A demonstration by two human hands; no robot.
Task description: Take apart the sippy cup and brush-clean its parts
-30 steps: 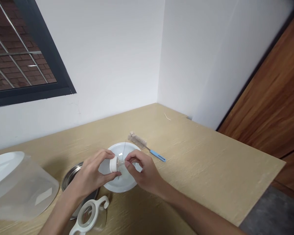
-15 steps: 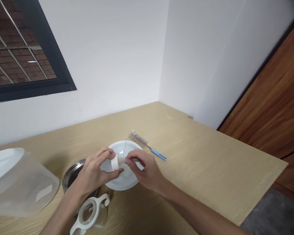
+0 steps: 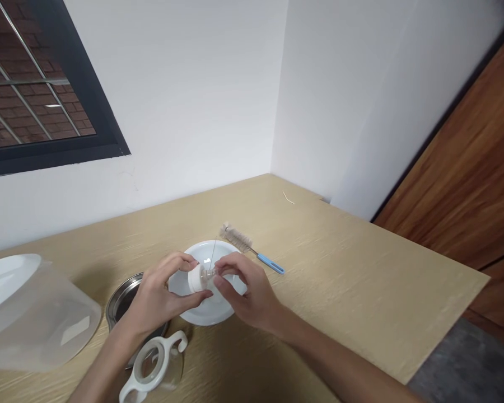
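Note:
Above a white bowl [image 3: 208, 318], my left hand [image 3: 162, 288] grips the white screw ring of a baby bottle nipple [image 3: 196, 279] between thumb and fingers. The ring is turned on its side, with the clear nipple pointing right. My right hand [image 3: 246, 288] pinches the nipple's tip with thumb and fingertips. A thin dark line, perhaps a wire, runs from the bowl's far rim towards the right fingertips; I cannot tell whether it is held. Below the left wrist stands a clear baby bottle [image 3: 174, 369] with a white two-handled holder [image 3: 163, 366] around its open mouth.
A bottle brush [image 3: 237, 238] with a blue handle lies behind the bowl. Partly behind my left forearm is a round metal pan [image 3: 120, 296]. A large translucent plastic container [image 3: 46, 330] stands at the left. A thin pale strip [image 3: 288, 198] lies near the wall corner.
The nipple and ring have shifted slightly left and turned a little, showing more of the ring's clear inner face. Both hands keep nearly the same places over the bowl.

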